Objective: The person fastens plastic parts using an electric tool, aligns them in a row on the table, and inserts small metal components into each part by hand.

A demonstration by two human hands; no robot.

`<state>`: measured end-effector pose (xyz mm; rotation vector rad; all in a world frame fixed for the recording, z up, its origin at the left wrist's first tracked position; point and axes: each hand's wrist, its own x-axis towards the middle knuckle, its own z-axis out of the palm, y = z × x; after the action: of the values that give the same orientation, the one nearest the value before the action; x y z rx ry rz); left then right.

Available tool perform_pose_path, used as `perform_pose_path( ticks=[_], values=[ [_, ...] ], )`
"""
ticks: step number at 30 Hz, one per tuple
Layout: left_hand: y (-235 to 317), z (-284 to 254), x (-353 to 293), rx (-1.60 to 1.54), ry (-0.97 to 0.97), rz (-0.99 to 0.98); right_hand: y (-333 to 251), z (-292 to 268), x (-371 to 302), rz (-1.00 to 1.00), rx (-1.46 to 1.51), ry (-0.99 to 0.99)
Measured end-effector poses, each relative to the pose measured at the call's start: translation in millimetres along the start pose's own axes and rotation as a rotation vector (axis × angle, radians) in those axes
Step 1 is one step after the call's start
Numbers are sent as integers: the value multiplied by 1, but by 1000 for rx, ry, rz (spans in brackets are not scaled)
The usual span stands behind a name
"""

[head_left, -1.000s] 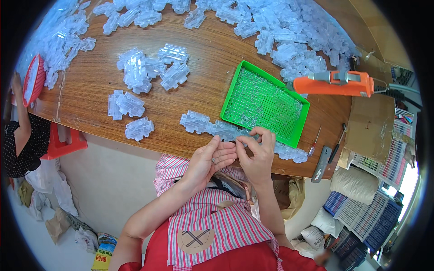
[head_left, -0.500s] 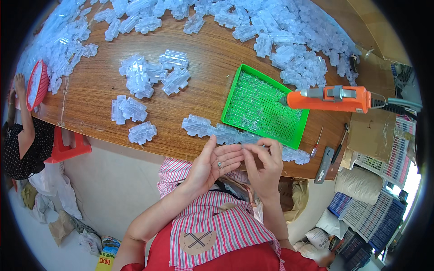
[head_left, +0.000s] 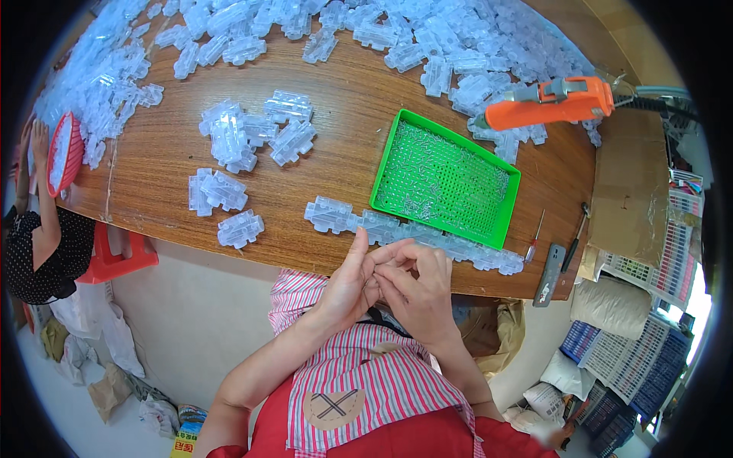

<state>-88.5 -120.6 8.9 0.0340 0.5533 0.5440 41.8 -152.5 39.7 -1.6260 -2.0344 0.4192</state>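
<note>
Over the table's near edge, my left hand point(head_left: 345, 288) is cupped palm up, thumb raised apart from the fingers. My right hand point(head_left: 421, 294) reaches across it, fingertips pinched together at the left palm. Whatever the pinch holds is too small or hidden to make out. Just beyond both hands lies a row of clear plastic housings point(head_left: 330, 214), extending rightward along the front of a green perforated tray point(head_left: 385, 164). Small metal screws point(head_left: 416, 206) are scattered in the tray. An orange electric screwdriver point(head_left: 546, 104) hangs above the tray's far right corner, touched by neither hand.
Small groups of clear housings point(head_left: 229, 136) lie left of the tray, with large heaps point(head_left: 489, 46) along the back. A screwdriver point(head_left: 536, 235) and a dark grey phone-like slab point(head_left: 549, 276) lie at right. At far left, another person's arm point(head_left: 44, 183) reaches beside a red basket point(head_left: 67, 156).
My right hand has moved left and down onto the left palm, and the left fingers have curled in. The hanging electric screwdriver has swung away toward the back. The other person's hand has shifted slightly.
</note>
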Motion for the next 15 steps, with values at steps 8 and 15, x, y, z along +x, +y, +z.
perform_pose_path(
  ticks=[8,15],
  values=[
    [3,-5,-1,-78,-48,-13,7,1,1,195,311,-21],
    [-3,-12,-3,59,90,-7,22,8,-7,387,473,150]
  ],
)
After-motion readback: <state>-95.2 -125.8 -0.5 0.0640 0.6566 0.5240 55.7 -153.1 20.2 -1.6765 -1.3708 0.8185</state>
